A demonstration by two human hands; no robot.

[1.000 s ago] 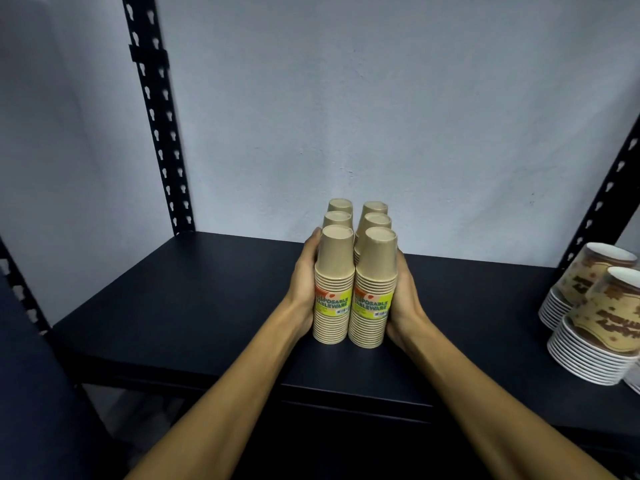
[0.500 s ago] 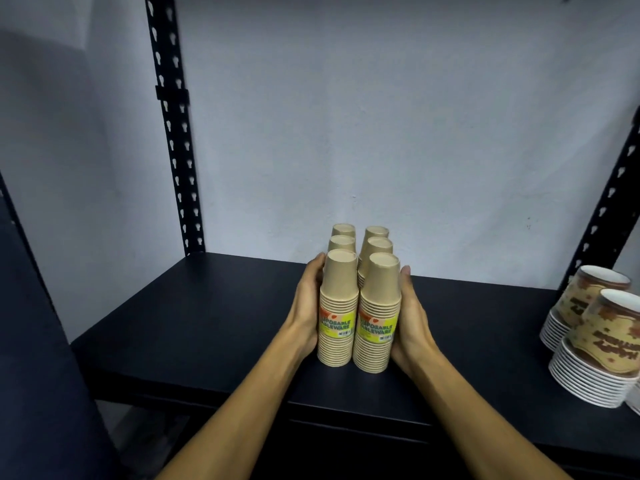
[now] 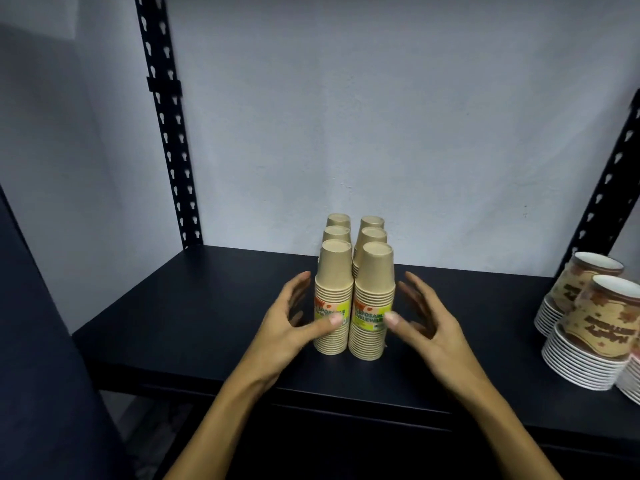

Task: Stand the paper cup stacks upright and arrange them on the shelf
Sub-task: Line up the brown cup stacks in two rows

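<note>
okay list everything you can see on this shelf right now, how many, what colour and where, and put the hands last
plain paper cup stacks: six, tan with yellow-green label bands, upright in two rows of three, shelf centre
printed cup stacks: at least two, brown pattern with white rims, tilted, right end of the shelf; more cut off by the frame edge
shelf: one, black, spanning the view
shelf uprights: two, black, perforated, back left and back right
wall: one, pale grey, behind the shelf
left hand: open, beside the left front stack
right hand: open, beside the right front stack

Hidden and cropped regions around the hands.
Rear cup stacks (image 3: 372, 225) beyond the fingertips show only tops; patterned bowls (image 3: 588, 327), right of the right hand (image 3: 429, 320), run off-frame.
</note>
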